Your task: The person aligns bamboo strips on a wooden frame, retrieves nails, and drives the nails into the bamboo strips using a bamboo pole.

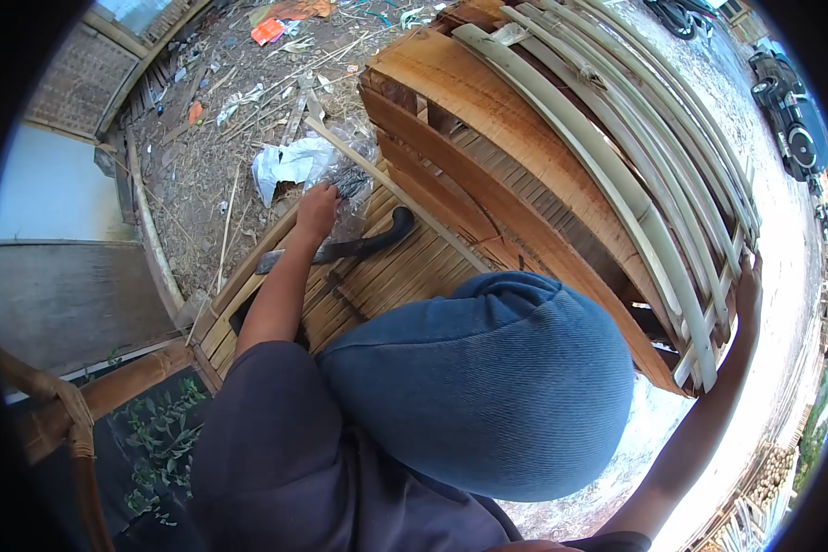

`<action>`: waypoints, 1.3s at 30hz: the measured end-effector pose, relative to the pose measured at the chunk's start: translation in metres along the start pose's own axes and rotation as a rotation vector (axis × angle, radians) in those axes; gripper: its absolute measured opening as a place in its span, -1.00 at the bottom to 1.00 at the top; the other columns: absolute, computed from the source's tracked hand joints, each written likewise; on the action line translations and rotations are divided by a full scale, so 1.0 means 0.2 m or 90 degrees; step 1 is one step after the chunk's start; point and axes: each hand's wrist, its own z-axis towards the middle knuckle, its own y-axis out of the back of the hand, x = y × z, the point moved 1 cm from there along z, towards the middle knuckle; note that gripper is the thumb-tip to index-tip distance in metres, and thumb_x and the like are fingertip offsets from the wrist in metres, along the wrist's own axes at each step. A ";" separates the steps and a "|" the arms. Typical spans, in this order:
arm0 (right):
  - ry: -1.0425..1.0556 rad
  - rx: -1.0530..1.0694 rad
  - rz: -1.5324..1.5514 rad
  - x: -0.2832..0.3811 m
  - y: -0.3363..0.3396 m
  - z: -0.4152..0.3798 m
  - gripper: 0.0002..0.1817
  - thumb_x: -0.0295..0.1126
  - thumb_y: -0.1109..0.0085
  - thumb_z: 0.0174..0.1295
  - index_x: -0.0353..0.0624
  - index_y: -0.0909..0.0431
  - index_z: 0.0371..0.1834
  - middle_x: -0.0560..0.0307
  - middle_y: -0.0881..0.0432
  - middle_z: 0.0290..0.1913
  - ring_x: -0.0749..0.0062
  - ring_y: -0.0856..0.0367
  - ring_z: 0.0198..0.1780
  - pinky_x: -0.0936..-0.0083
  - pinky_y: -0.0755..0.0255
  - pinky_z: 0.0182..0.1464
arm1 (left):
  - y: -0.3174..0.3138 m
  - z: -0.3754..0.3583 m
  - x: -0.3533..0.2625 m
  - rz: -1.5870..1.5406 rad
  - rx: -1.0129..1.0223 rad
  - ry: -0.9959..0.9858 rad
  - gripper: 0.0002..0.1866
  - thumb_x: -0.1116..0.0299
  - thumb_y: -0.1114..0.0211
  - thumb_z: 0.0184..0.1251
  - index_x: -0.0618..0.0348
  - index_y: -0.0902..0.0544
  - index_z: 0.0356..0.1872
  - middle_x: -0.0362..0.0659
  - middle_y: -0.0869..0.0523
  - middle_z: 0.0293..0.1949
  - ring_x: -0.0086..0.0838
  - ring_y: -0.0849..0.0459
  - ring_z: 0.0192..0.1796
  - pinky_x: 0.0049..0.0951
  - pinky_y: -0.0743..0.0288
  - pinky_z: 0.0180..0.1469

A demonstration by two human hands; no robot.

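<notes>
My left hand point(316, 212) reaches over the bamboo slat bench, its fingers drawn together at a clear plastic bag point(357, 195). Thin dark pieces that look like nails point(350, 182) show in the bag. What the fingers pinch, if anything, is too small to make out. Under my left forearm lies a machete point(363, 244) with a dark curved handle. To the right, a wooden frame point(515, 101) stands tilted, with pale bamboo strips point(616, 175) across it. My right hand point(750, 293) rests against the strips' outer edge, fingers stretched out along it.
My bent knee in blue trousers point(488, 386) fills the middle, close to the frame. White crumpled plastic point(285, 167) lies beyond the bench point(405, 276). A bamboo rail point(110, 391) and leafy plants point(161, 442) are at lower left. Motorbikes point(791, 120) stand at far right.
</notes>
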 end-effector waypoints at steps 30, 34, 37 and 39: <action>0.010 0.010 0.028 0.02 -0.02 -0.06 -0.30 0.04 0.18 0.54 -0.22 -0.14 0.57 -0.20 -0.41 0.43 0.01 -0.41 0.42 0.26 -0.27 0.41 | 0.09 0.12 0.04 -0.174 0.134 0.118 -0.86 0.43 -0.37 0.16 0.20 -0.70 -0.26 0.06 -0.76 -0.28 -0.01 -0.72 -0.12 -0.09 -0.57 -0.03; 0.008 0.028 0.044 0.01 -0.02 -0.04 -0.30 0.03 0.17 0.54 -0.25 -0.17 0.55 -0.21 -0.38 0.44 0.01 -0.38 0.45 0.27 -0.23 0.43 | 0.14 0.11 0.01 -0.205 0.114 0.132 -0.86 0.45 -0.40 0.14 0.21 -0.70 -0.27 0.02 -0.76 -0.35 -0.09 -0.75 -0.22 -0.17 -0.59 -0.10; 0.012 0.028 0.048 -0.07 -0.01 0.01 -0.30 0.04 0.17 0.53 -0.26 -0.19 0.55 -0.24 -0.32 0.48 -0.01 -0.34 0.47 0.25 -0.22 0.44 | 0.14 0.10 0.03 -0.273 0.114 0.145 -0.84 0.46 -0.44 0.14 0.20 -0.72 -0.24 -0.01 -0.77 -0.37 -0.21 -0.78 -0.27 -0.26 -0.60 -0.15; -0.007 0.022 0.066 -0.02 -0.02 -0.01 -0.32 0.00 0.17 0.54 -0.25 -0.20 0.54 -0.26 -0.27 0.50 -0.05 -0.31 0.48 0.22 -0.21 0.46 | 0.14 0.10 0.05 -0.285 0.121 0.160 -0.84 0.46 -0.44 0.15 0.21 -0.73 -0.24 -0.02 -0.78 -0.37 -0.27 -0.78 -0.28 -0.30 -0.61 -0.15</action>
